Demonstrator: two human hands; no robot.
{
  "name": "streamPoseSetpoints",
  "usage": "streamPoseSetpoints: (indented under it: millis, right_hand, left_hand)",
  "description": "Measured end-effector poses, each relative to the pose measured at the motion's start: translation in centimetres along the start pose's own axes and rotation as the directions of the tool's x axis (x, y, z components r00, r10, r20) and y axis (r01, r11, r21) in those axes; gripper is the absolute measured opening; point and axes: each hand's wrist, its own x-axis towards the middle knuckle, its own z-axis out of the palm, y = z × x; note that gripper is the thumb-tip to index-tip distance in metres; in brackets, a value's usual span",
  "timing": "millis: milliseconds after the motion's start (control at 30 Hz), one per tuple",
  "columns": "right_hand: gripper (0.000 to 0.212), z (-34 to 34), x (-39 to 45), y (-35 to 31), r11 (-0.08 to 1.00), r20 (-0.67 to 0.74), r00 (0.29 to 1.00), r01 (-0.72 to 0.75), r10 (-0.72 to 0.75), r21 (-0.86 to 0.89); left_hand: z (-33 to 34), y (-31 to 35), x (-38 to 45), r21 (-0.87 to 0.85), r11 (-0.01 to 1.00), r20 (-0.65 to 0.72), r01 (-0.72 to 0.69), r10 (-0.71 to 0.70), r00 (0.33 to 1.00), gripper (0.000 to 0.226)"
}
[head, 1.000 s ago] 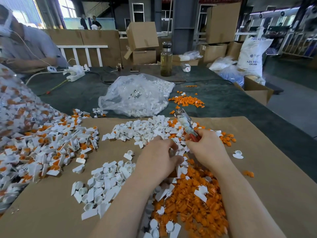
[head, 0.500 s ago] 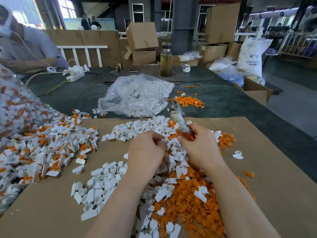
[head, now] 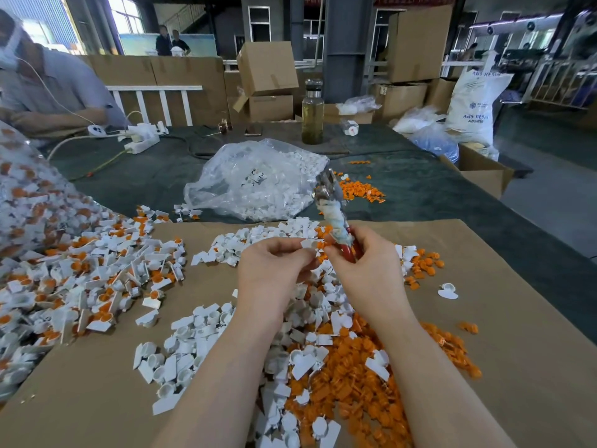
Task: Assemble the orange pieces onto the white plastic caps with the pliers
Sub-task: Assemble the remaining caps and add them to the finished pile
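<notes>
Head view: a worker sits at a table [head: 420,195] spread with brown paper [head: 517,318], the far edge at twelve o'clock carrying a clear bag of white parts [head: 255,182] and a glass bottle [head: 312,114]. At nine o'clock lies the largest heap, the finished caps [head: 74,279], white with orange showing in them. At six o'clock, between the forearms, sits the orange pieces [head: 361,383] pile, mixed with loose white plastic caps [head: 181,357].

Over the last second both hands have risen from the pile and drawn together at centre frame. That suggests a fresh pair has been picked and the fitting step is starting; pressing with the tool looks yet to come.

The left hand [head: 274,270] pinches a white cap [head: 308,245] at its fingertips, held clear above the heap. An orange piece [head: 320,244] shows right against the cap's right edge, between the two hands; whether it is seated cannot be told. The right hand [head: 365,266] grips the pliers [head: 336,218] by their red handles, fingers curled round them, its thumb reaching toward the cap. The pliers point up toward twelve o'clock, their shank wrapped in grubby white tape, the metal nose apart from the cap.
</notes>
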Motion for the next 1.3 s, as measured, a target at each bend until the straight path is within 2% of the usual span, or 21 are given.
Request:
streamPoseSetpoints:
  millis: [333,533,733,1000,1167,1300]
  right_hand:
    - [0.024,0.6,-0.2,-0.1,0.999,-0.08,0.996,0.02,-0.023,-0.041]
    - [0.023,0.7,-0.1,0.0,0.997,-0.096,0.995,0.016,-0.024,-0.078]
    - [0.023,0.4,0.0,0.0,0.996,-0.101,0.995,0.008,-0.017,-0.091]
    - [0.021,0.1,0.0,-0.5,0.997,-0.014,1.0,0.025,-0.026,-0.072]
    - [0.028,0.1,-0.1,-0.6,0.998,0.05,0.999,0.009,-0.005,-0.066]
    - [0.021,-0.9,0.1,-0.7,0.997,0.188,0.982,-0.023,0.009,0.075]
  left_hand:
    - [0.4,-0.1,-0.2,0.163,0.977,-0.025,-0.135,0.14,0.99,0.025]
    - [0.3,0.0,-0.4,0.265,0.936,0.015,-0.233,0.238,0.971,0.01]
    - [0.0,0.0,-0.5,0.323,0.897,0.061,-0.301,0.297,0.953,0.013]
    - [0.3,-0.4,-0.2,0.318,0.908,-0.002,-0.274,0.289,0.957,0.014]
    - [0.2,-0.7,0.1,0.343,0.899,-0.045,-0.273,0.306,0.951,0.016]
    - [-0.2,-0.8,0.3,0.263,0.929,-0.049,-0.261,0.283,0.958,0.011]
